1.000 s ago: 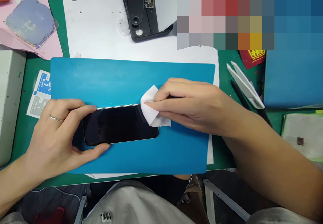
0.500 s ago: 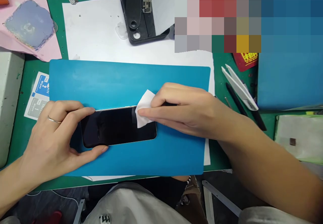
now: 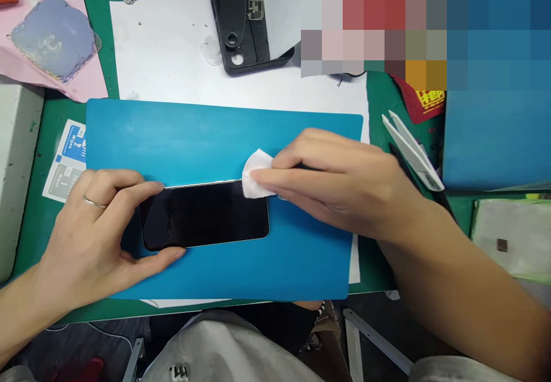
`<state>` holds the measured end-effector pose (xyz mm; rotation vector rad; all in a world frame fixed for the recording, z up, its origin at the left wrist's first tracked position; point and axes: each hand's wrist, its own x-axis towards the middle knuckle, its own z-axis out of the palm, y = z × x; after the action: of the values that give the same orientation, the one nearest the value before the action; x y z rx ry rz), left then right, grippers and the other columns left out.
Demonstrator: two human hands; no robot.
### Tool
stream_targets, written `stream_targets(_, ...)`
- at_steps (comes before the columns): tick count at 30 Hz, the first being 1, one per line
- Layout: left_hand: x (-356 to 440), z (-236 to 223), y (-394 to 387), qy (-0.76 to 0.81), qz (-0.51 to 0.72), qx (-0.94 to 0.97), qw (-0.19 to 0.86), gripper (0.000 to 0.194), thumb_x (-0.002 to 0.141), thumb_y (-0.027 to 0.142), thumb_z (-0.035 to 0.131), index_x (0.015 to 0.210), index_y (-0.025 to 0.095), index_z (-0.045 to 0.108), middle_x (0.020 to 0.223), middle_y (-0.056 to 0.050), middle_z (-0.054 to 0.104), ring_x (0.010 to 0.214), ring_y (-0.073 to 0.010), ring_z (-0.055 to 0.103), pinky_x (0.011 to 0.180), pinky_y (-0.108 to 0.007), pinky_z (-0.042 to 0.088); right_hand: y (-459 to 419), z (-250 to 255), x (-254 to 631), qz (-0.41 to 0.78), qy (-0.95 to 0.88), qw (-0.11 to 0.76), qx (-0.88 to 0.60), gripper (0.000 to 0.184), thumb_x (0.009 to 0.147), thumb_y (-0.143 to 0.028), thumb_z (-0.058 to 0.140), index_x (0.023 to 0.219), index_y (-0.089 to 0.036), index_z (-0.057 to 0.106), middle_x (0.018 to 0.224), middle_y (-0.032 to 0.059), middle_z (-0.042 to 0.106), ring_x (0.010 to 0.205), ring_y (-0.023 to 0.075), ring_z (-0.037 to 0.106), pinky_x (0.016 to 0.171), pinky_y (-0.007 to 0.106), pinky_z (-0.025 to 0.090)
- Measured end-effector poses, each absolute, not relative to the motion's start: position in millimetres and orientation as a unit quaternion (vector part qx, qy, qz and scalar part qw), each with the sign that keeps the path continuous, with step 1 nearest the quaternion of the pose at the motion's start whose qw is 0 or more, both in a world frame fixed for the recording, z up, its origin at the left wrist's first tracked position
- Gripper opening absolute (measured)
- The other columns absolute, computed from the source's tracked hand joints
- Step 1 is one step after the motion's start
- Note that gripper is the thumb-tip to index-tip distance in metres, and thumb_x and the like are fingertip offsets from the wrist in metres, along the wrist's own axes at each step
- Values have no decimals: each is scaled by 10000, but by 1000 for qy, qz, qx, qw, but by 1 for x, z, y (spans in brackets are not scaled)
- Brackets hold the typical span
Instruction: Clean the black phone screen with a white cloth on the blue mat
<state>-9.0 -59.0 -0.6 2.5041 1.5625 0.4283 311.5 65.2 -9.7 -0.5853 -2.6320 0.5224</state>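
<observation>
A smartphone with a dark glossy screen lies face up on a blue mat. My left hand grips its left end, fingers along the far edge and thumb along the near edge. A ring is on one finger. Pinched between the thumb and fingers of my right hand is a small white wipe. The wipe is over the phone's far right corner, covering it. Part of the phone's left end is hidden under my left hand.
White paper lies under the mat. Behind stands a black phone-case-like frame. White tweezers rest at right, near a pale green-edged pad. A wipes packet lies at left, below a bluish slab on pink paper.
My right hand has moved slightly right and away from me with the wipe, from the screen's right part to the far right corner. My left hand keeps its hold on the phone.
</observation>
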Motion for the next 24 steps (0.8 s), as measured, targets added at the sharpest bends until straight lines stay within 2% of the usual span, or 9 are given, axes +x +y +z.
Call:
stream_targets(5, -10, -2, -59, 522, 149, 837, 76, 514, 1021, 626, 638, 1343, 231, 571, 1185, -127, 670, 1027, -329, 651, 854, -494, 536, 73, -7, 317, 216, -939, 211, -163, 224, 1078, -134, 620, 1153, -307, 740, 914, -3, 720, 794, 165, 649, 718, 335, 556)
stream_targets(9, -10, -2, -58, 518, 146, 840, 75, 542, 1008, 627, 659, 1332, 198, 587, 1188, -146, 675, 1038, -339, 650, 854, -498, 539, 62, -5, 309, 270, -940, 158, -138, 188, 1114, -186, 582, 1079, -245, 758, 910, 1, 746, 824, 164, 675, 745, 329, 558)
stream_targets(12, -10, -1, -59, 519, 145, 839, 71, 541, 1012, 629, 650, 1325, 193, 588, 1188, -147, 674, 1025, -333, 642, 849, -493, 542, 49, -4, 301, 225, -959, 147, -90, 210, 1132, -214, 562, 1140, -185, 769, 1111, 60, 818, 1048, 212, 740, 874, 386, 601)
stream_targets(14, -10, 0, -59, 516, 145, 841, 70, 535, 1017, 621, 650, 1322, 185, 589, 1192, -149, 674, 1025, -326, 641, 855, -487, 547, 43, -5, 298, 193, -969, 153, -35, 245, 1137, -218, 549, 1227, -135, 761, 1280, 102, 810, 1197, 228, 729, 964, 415, 621)
stream_targets(16, -10, 0, -59, 513, 143, 844, 67, 535, 1019, 608, 655, 1322, 172, 589, 1192, -155, 674, 1031, -324, 643, 854, -480, 550, 40, -6, 298, 181, -970, 162, -27, 261, 1134, -232, 554, 1258, -130, 761, 1327, 109, 800, 1249, 228, 722, 1007, 427, 639)
stream_targets(19, -10, 1, -58, 511, 141, 845, 69, 530, 1025, 620, 642, 1320, 184, 578, 1173, -147, 674, 1030, -317, 646, 839, -465, 555, 41, -5, 299, 181, -964, 189, -47, 229, 1123, -282, 592, 1119, -175, 794, 1158, 95, 831, 1120, 243, 764, 960, 450, 664)
stream_targets(22, -11, 2, -57, 512, 140, 844, 77, 531, 1033, 645, 615, 1321, 202, 564, 1161, -132, 674, 1015, -303, 642, 827, -455, 556, 43, -4, 301, 191, -958, 213, -34, 352, 1134, -358, 581, 895, -180, 768, 895, 73, 798, 872, 217, 750, 853, 414, 660)
stream_targets(24, -12, 2, -57, 513, 135, 844, 80, 541, 1033, 648, 612, 1323, 194, 565, 1170, -136, 672, 1012, -302, 640, 829, -453, 552, 45, -3, 304, 202, -958, 198, -46, 366, 1145, -374, 557, 913, -175, 758, 883, 65, 784, 861, 208, 737, 844, 395, 643)
